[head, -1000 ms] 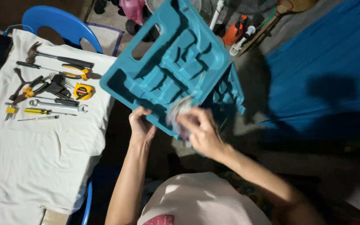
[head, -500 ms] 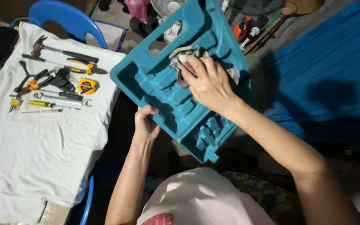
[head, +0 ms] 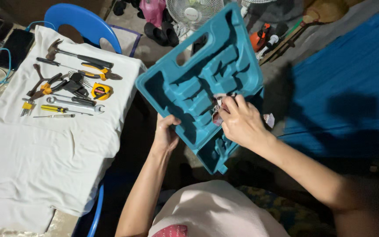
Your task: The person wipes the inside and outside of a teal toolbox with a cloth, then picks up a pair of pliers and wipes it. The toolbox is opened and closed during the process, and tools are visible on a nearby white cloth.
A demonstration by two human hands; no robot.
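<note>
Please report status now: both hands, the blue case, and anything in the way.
Left hand grips near edge of teal tool case, held tilted. Right hand presses rag into its moulded recesses. Tools lie apart on white cloth; nothing obstructing.

We see the right hand (head: pixel 241 123) with its rag (head: pixel 218 109) now low in the teal tool case (head: pixel 189 87), down from the upper recesses by the handle slot half a second ago. The case sits slightly further right, and the left hand (head: pixel 166 131) has shifted with its near edge.
</note>
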